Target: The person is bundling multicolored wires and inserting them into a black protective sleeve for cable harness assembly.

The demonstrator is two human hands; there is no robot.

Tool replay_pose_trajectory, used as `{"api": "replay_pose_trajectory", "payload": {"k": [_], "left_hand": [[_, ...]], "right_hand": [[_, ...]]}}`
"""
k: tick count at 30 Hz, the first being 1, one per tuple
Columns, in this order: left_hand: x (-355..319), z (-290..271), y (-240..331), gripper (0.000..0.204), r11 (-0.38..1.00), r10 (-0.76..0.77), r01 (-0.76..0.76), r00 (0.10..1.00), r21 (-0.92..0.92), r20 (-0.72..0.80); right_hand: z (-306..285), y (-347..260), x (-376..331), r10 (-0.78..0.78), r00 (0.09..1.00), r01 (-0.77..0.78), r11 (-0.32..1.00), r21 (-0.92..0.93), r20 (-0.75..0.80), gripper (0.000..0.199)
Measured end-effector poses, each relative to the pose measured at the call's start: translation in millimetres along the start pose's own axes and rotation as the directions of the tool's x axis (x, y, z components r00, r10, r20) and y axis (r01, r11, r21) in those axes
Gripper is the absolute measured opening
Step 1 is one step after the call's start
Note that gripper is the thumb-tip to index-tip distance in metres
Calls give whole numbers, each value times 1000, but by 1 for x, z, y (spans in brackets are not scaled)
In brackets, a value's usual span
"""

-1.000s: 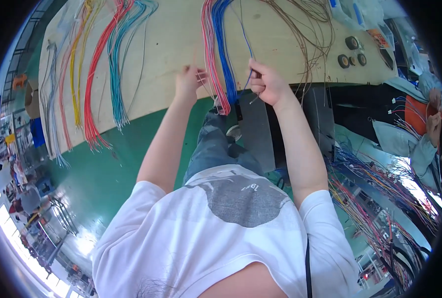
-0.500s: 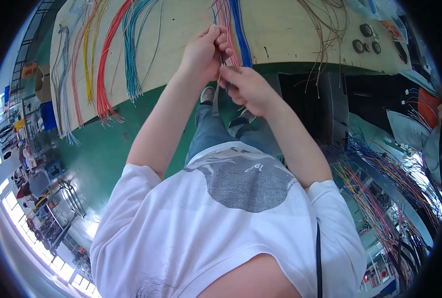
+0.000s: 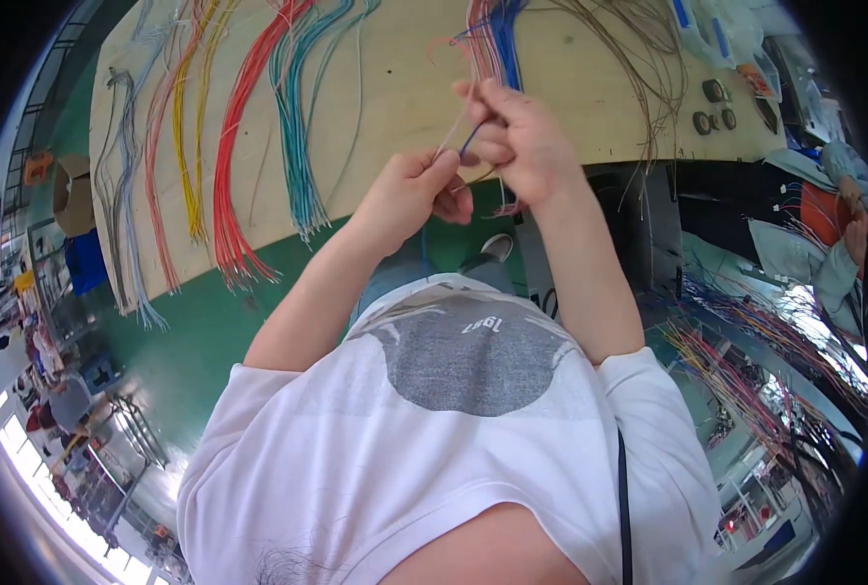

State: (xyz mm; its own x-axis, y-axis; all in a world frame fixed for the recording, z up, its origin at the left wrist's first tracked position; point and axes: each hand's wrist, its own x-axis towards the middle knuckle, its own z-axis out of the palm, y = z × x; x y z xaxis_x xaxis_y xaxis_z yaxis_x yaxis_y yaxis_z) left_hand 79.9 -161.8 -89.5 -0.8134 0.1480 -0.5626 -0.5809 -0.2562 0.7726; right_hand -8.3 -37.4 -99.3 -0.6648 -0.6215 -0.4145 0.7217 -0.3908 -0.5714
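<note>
Two thin wires, one pale [image 3: 455,130] and one blue [image 3: 471,139], are held above the near edge of a wooden table [image 3: 405,107]. The pale wire is pinched in the left hand [image 3: 424,200] and apparently gripped by the closed right hand [image 3: 526,146]; which fingers secure the blue one cannot be told. Light, flexible handling is to be expected, best managed by fingertip pinches near the ends. Beyond, pink [image 3: 478,54] and blue bundles [image 3: 505,34] are laid out, with teal [image 3: 295,127] and red bundles [image 3: 225,175] spread leftward.
</note>
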Motion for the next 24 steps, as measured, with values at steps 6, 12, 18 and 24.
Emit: {"api": "replay_pose_trajectory", "payload": {"k": [6, 12, 18, 24], "left_hand": [[-6, -71, 7, 26, 987, -134, 159, 922, -38, 362], [1, -109, 3, 24, 888, -201, 350, 880, -300, 431], [28, -86, -32, 27, 834, 120, -119, 992, 539, 33], [22, -78, -45, 32, 693, 95, -105, 994, 714, 54]], "right_hand": [[-40, -71, 50, -152, 986, 138, 974, 179, 62, 27], [-19, -22, 59, -375, 695, 348, 922, -169, -614, 27], [24, 85, 31, 3, 931, -30, 997, -67, -366, 24], [12, 100, 37, -12, 903, -13, 998, -55, -430, 23]]}}
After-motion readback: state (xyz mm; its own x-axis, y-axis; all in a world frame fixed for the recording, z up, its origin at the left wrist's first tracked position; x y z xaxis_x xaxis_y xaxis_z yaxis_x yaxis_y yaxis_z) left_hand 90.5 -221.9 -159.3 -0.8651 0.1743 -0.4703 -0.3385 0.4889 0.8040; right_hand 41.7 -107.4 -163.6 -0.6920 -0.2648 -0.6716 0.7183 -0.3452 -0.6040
